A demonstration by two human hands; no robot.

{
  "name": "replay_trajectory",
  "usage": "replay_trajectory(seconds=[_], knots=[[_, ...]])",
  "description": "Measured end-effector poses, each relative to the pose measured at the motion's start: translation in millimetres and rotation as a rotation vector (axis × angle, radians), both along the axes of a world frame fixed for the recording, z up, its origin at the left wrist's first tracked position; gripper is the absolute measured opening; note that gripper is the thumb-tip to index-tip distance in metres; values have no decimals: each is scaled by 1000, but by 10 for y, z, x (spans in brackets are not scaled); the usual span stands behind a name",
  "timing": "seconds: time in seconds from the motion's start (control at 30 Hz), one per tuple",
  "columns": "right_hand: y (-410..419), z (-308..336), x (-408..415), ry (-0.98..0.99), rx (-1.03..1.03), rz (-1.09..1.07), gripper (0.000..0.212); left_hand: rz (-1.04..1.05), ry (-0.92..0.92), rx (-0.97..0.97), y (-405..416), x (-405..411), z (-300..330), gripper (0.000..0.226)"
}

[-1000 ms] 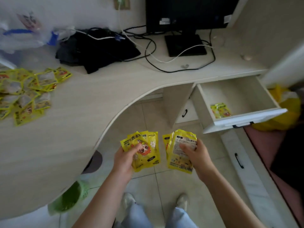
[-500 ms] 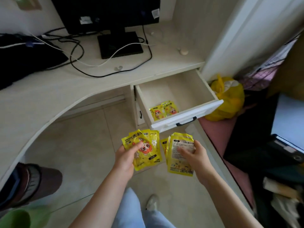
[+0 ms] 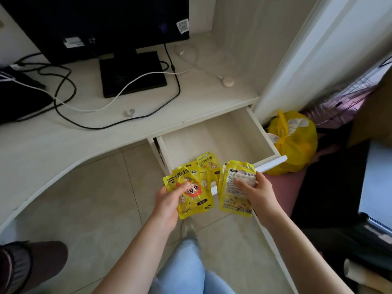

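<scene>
My left hand (image 3: pixel 166 201) grips a fanned stack of yellow hand-warmer packets (image 3: pixel 192 193), printed fronts up, thumb pressed on top. My right hand (image 3: pixel 257 193) holds a second stack of yellow packets (image 3: pixel 235 187) with the text side facing me. Both stacks hover just in front of the open white drawer (image 3: pixel 220 134), over its front edge. A few more yellow packets (image 3: pixel 206 161) lie inside the drawer near the front, partly hidden behind the held stacks.
The pale desk (image 3: pixel 63 134) carries a black monitor (image 3: pixel 95 24) on its stand, black and white cables (image 3: pixel 70 102) and a dark bag at the left edge. A tied yellow plastic bag (image 3: pixel 293 143) sits on the floor right of the drawer. A dark slipper (image 3: pixel 31 266) lies lower left.
The view has swung right and closer to the drawer. Both hands, still holding their packet stacks, now sit right over the drawer's front edge.
</scene>
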State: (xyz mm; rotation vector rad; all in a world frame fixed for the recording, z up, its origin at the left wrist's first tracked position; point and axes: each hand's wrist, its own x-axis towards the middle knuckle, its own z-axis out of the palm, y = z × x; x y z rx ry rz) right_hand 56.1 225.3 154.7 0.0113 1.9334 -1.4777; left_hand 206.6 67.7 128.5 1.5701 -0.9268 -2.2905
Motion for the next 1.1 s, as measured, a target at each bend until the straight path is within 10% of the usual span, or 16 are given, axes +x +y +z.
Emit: replay_trajectory(seconds=[0.4, 0.57, 0.77, 1.1], knots=[[-514, -229, -1116, 2, 110, 52, 19, 38, -165, 8, -269, -1104, -328, 42], [-659, -450, -1684, 55, 247, 210, 22, 67, -275, 9, -265, -1531, -709, 102], [-797, -809, -2203, 17, 345, 345, 27, 176, -411, 35, -167, -1996, -848, 62], [-861, -1491, -2427, -31, 466, 459, 27, 239, -477, 173, 73, -2515, -1359, 99]])
